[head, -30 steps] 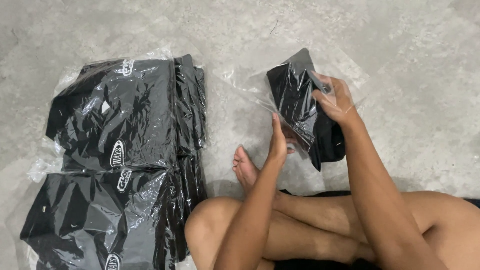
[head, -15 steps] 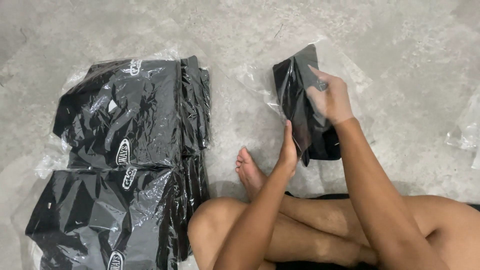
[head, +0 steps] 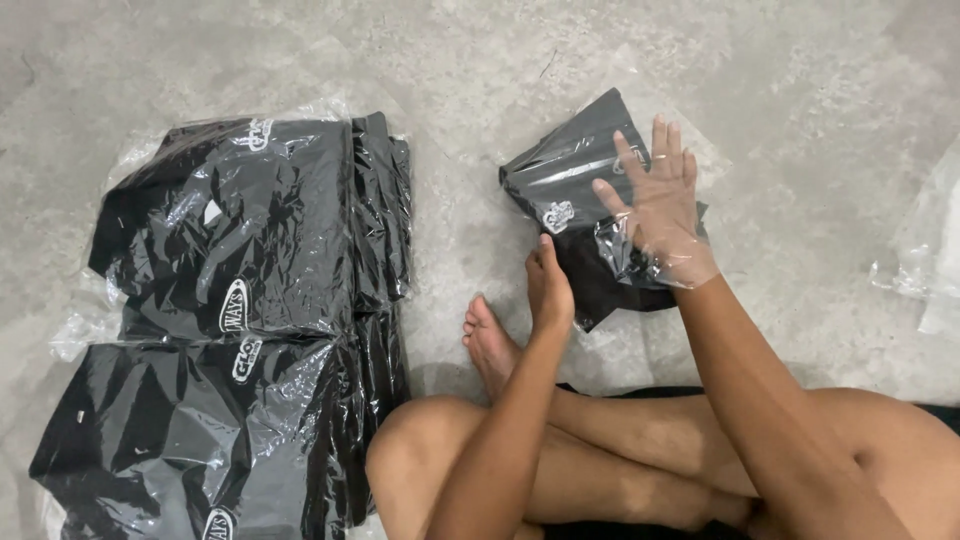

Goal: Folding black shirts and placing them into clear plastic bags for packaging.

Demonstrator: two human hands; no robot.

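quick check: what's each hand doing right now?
Left hand: fingers curled at the near edge of the bagged black garment on the floor; a grip cannot be told.
Right hand: open, flat, inside the clear bag, holding nothing.

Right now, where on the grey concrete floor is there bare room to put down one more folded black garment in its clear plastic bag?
Bare grey concrete floor lies beyond the bagged black garment that both hands press, left hand, right hand. A narrower free strip separates it from the stacked bagged black garments. Crowded: left side, and the right edge with loose clear plastic.
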